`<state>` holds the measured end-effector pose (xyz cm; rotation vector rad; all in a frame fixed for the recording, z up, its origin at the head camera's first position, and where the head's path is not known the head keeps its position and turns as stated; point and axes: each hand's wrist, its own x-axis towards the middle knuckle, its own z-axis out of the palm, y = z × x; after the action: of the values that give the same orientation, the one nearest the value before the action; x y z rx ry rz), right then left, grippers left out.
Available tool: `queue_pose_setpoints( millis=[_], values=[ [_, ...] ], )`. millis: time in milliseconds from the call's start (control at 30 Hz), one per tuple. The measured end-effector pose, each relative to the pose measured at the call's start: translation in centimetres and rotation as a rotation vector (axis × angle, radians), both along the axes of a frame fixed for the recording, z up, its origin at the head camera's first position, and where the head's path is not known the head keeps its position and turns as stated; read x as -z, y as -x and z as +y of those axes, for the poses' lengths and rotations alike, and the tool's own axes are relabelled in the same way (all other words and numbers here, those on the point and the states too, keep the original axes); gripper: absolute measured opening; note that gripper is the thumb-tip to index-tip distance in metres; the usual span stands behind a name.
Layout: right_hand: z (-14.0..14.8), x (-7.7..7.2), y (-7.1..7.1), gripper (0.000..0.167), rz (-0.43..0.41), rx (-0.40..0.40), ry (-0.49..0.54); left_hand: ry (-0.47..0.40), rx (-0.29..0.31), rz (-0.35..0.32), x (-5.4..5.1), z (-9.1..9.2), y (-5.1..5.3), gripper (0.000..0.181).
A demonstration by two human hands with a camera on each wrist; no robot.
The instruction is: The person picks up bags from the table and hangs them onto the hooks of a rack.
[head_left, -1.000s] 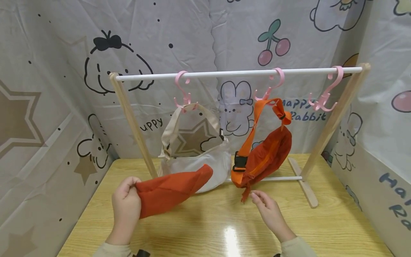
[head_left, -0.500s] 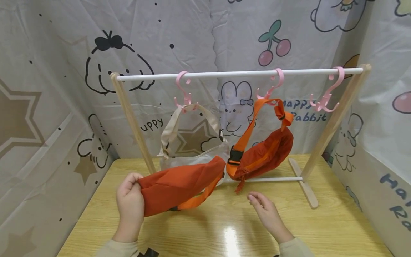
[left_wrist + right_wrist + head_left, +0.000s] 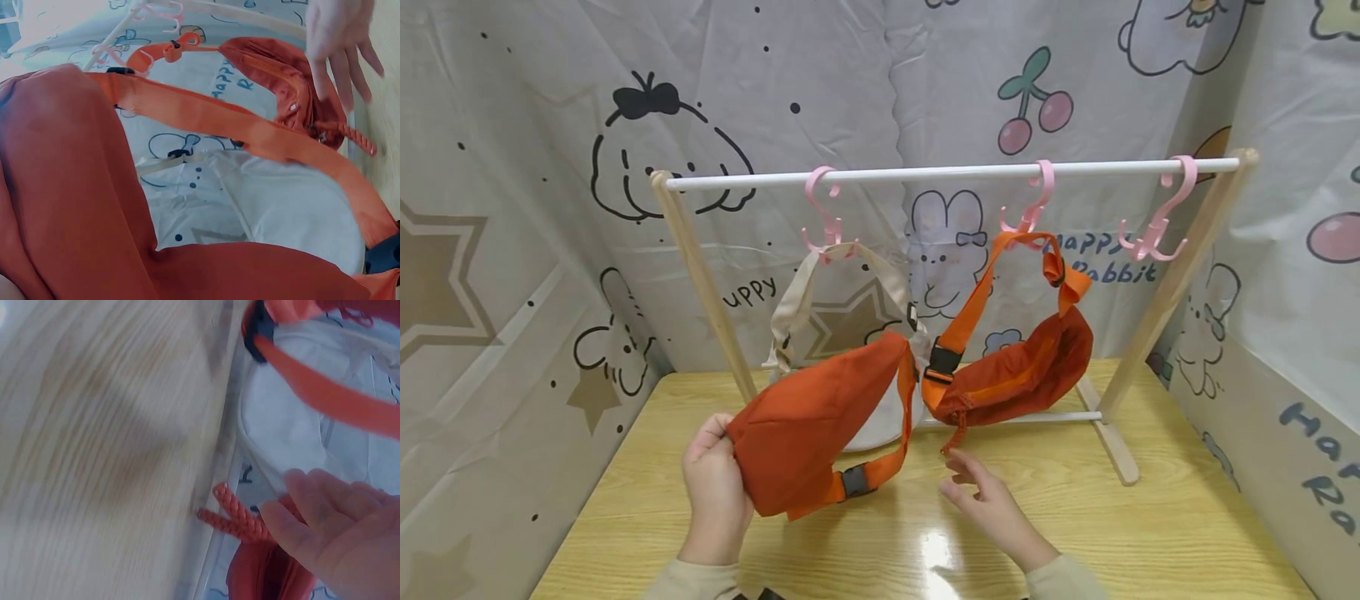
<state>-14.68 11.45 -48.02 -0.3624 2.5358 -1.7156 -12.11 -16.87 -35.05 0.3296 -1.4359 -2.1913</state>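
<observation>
In the head view my left hand grips one end of an orange-red waist bag, with its orange strap and black buckle hanging below. My right hand has loosely extended fingers and holds nothing. Just above its fingertips dangles the braided zipper pull of a second orange-red waist bag, which hangs by its strap from a pink hook. In the right wrist view the fingers lie beside that braided pull; whether they touch is unclear. A white shoulder bag hangs behind the held bag, partly hidden.
A white rail on wooden legs spans the back of the wood-grain table. Another pink hook at its right end carries no bag. Printed cloth walls the table's back and sides.
The left hand has shifted right with its bag, which now tilts upward and shows its strap and buckle. The right hand has left the zipper pull, moved left and spread its fingers. The hanging bag has swung.
</observation>
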Motion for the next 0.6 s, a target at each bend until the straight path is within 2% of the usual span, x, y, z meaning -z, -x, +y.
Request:
queue_pose_setpoints(
  millis=[233, 433, 500, 600],
  values=[
    [-1.7, 0.3, 0.0, 0.065, -0.033, -0.007, -0.005, -0.123, 0.068, 0.007, 0.3, 0.5, 0.1, 0.047],
    [-2.7, 0.6, 0.3, 0.079, -0.095, 0.022, 0.014, -0.193, 0.154, 0.069, 0.7, 1.2, -0.2, 0.046],
    [-2.9, 0.6, 0.4, 0.076, -0.099, 0.034, 0.042, -0.198, 0.184, 0.090, 0.9, 1.5, -0.3, 0.046],
    [-3.0, 0.9, 0.7, 0.063, -0.073, 0.055, 0.053, -0.211, 0.222, 0.119, 1.1, 2.0, -0.5, 0.048]
  ],
)
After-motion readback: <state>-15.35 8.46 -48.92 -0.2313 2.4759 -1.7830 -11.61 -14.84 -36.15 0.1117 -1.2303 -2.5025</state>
